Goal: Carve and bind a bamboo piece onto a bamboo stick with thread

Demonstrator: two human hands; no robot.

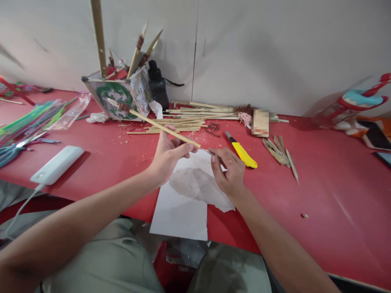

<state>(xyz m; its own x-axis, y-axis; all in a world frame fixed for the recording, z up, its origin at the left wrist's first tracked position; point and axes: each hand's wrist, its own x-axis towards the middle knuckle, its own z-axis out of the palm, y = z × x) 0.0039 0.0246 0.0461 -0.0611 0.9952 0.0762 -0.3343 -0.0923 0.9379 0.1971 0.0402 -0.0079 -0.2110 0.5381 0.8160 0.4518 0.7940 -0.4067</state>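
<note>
My left hand (169, 156) is closed around a slim pale wooden stick (155, 123), held at a slant over the table. Brown thread is wound near the stick's far, leaf-shaped tip. At the near end, my right hand (228, 167) pinches a thin, narrow piece (207, 151) that meets or nearly meets the stick's end; its kind is too small to tell. Below both hands lie a white sheet of paper (180, 215) and a crumpled, stained tissue (198, 185). A yellow utility knife (242, 154) rests just beyond my right hand.
Behind are bundled sticks (180, 124), a patterned holder (114, 95) with similar sticks, and a black bottle (158, 87). Scissors (18, 148) and a white power bank (58, 162) lie left. Dried leaf pieces (276, 151) and a lidded cup (351, 101) are right.
</note>
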